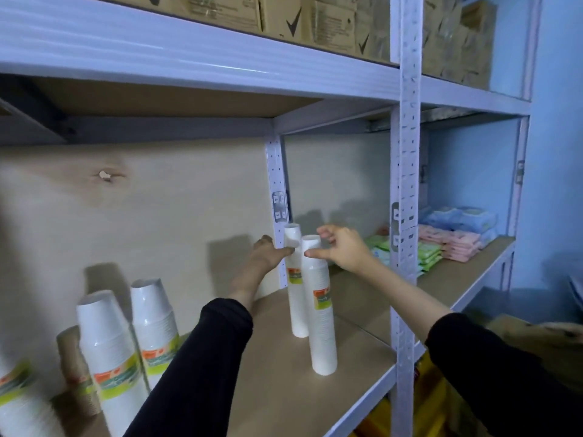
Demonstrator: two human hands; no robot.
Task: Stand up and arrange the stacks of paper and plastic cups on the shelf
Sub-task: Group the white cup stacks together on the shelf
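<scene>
While both arms reach forward in black sleeves, the left hand [268, 252] sits with its fingers spread loosely, its thumb touching the upper part of the rear cup stack [295, 279]; it is open, not clasped round the stack. The right hand [342, 249] is also open, fingers curled loosely above and thumb stretched toward the top of the front cup stack [321, 307]; whether the thumb tip touches it I cannot tell. Both stacks are tall, slim, smooth white columns of nested cups standing upside down, each wrapped with a small orange and green label. They stand upright, just beside each other, on the flat brown board of the shelf [277, 373], close to a pale perforated metal post [277, 197] at the back.

At the left, wider cup stacks [107, 348] stand on the same board, glossy white and tapered, with ridged nested rims showing through a clear wrap and yellow-green label bands. A second one [153, 323] stands just behind it, and a brown paper stack [77, 370] with a matte ribbed look leans between them and the plain wooden back panel [157, 200], which has a knot in it.

The frame is painted metal with rows of punched holes along the front upright [408, 184]. In the bay to the right lie soft, flat packets [454, 238] in blue, pink and green, piled in layers. Cardboard boxes [284, 14] fill the shelf above.
</scene>
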